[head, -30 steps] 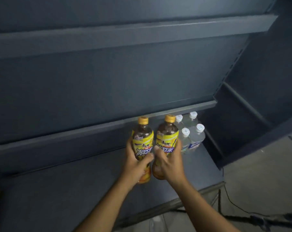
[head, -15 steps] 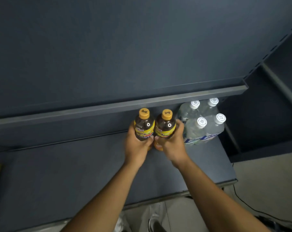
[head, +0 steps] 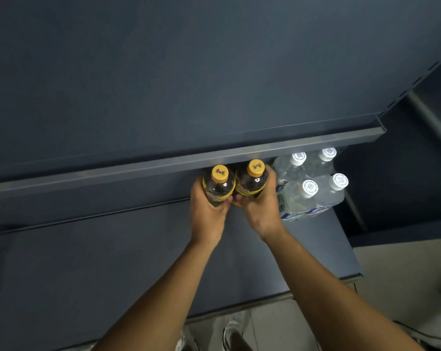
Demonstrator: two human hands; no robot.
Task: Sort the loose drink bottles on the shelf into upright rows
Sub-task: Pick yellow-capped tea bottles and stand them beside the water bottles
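Note:
Two dark tea bottles with orange caps and yellow labels stand upright side by side at the back of the lower shelf (head: 113,262). My left hand (head: 208,211) grips the left tea bottle (head: 219,184). My right hand (head: 261,207) grips the right tea bottle (head: 252,179). Both bottle tops sit just under the front lip of the upper shelf (head: 138,167). Directly to the right, several clear water bottles (head: 308,196) with white caps stand upright in rows, touching my right hand's fingers.
The upper shelf's top surface fills the upper view and overhangs the bottles. The lower shelf ends at its right edge (head: 351,249), with grey floor (head: 404,274) beyond. My shoes (head: 232,333) show below the shelf front.
Both hands have pushed the two tea bottles back under the upper shelf's lip, beside the water bottles. The view has tilted to look more steeply down.

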